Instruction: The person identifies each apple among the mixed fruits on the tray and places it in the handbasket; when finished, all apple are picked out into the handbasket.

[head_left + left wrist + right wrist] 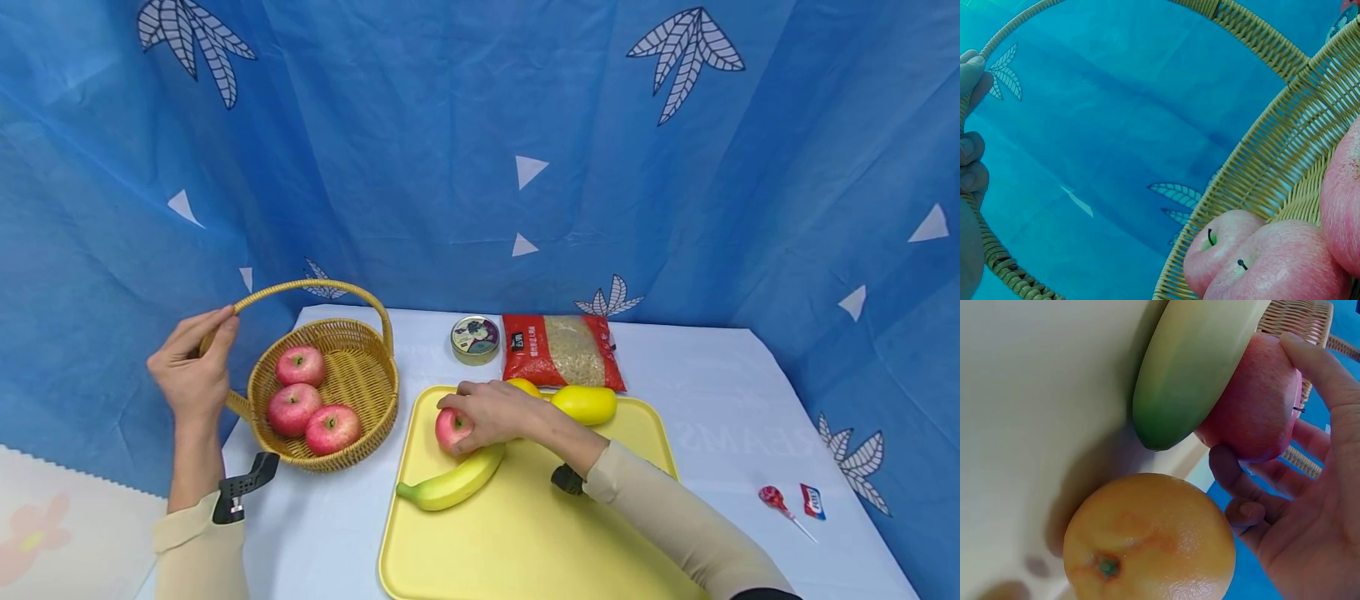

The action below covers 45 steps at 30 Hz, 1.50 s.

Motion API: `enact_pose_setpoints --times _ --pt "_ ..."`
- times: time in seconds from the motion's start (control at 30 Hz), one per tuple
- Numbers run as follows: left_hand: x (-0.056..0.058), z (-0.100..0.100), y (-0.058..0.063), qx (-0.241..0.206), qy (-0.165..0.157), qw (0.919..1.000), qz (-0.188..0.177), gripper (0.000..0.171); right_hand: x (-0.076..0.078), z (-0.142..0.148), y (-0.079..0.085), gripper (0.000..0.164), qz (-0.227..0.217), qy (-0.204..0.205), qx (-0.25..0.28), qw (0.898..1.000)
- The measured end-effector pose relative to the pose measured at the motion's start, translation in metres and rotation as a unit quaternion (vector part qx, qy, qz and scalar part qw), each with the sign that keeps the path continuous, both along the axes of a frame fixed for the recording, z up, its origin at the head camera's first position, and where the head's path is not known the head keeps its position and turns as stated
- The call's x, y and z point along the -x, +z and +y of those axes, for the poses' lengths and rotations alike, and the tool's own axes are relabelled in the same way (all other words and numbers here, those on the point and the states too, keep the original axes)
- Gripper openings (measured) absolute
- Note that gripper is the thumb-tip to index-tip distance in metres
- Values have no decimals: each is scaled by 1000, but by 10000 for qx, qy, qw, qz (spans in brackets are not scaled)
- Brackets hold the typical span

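My left hand [197, 358] grips the arched handle [315, 285] of a wicker basket [393, 392]. Three red apples lie in the basket, one of them nearest its front [333, 430]. On the yellow tray [525, 533], my right hand [498, 412] holds another apple [1254, 400], thumb on one side and fingers curled round the other. A banana [453, 485] lies on the tray just in front of that apple. In the right wrist view an orange [1150, 540] sits close to the curled fingers.
A yellow mango-like fruit [585, 405] lies at the tray's back edge. Behind the tray stand a round tin [476, 340] and a red bag of grain-like food [566, 352]. A lollipop [772, 498] and a small red-and-blue packet [812, 502] lie at the right. A blue curtain [450, 167] hangs behind.
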<state>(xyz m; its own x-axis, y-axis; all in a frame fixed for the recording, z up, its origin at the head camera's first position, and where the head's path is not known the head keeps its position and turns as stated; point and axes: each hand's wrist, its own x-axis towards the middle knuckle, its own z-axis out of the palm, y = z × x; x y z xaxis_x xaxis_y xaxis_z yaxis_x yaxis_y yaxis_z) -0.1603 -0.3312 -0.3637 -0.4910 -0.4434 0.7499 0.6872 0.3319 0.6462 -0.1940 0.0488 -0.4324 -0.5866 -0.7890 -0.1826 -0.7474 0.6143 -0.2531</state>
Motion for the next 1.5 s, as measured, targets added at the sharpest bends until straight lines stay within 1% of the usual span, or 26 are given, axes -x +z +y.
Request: enact_pose_setpoints --times 0.3,0.53,0.63,0.93,1.1,1.23,1.37,1.5 --pt "2 -4 -4 32 -6 10000 -29 16 -2 -1 -2 69 -104 129 160 9997" --pt "4 -5 -6 10 -35 10000 -23 16 -3 -1 -1 66 -233 87 276 9993" --pt "3 -4 -5 77 28 9999 -69 16 -3 -2 1 64 -244 98 330 9991" --pt "0 1 0 110 21 9999 -69 16 -5 -5 4 61 -189 76 653 9977" --pt "-1 2 2 140 47 9999 -78 15 -5 -6 4 61 -61 73 879 9961" --pt "-1 3 4 112 34 9999 -58 15 -5 -7 5 62 -97 37 963 9953" --pt "-2 4 5 167 107 9998 -91 15 -4 -7 4 62 -77 68 1071 9942" --pt "-2 4 5 133 85 9998 -77 15 -4 -7 4 61 10 134 1295 9915"
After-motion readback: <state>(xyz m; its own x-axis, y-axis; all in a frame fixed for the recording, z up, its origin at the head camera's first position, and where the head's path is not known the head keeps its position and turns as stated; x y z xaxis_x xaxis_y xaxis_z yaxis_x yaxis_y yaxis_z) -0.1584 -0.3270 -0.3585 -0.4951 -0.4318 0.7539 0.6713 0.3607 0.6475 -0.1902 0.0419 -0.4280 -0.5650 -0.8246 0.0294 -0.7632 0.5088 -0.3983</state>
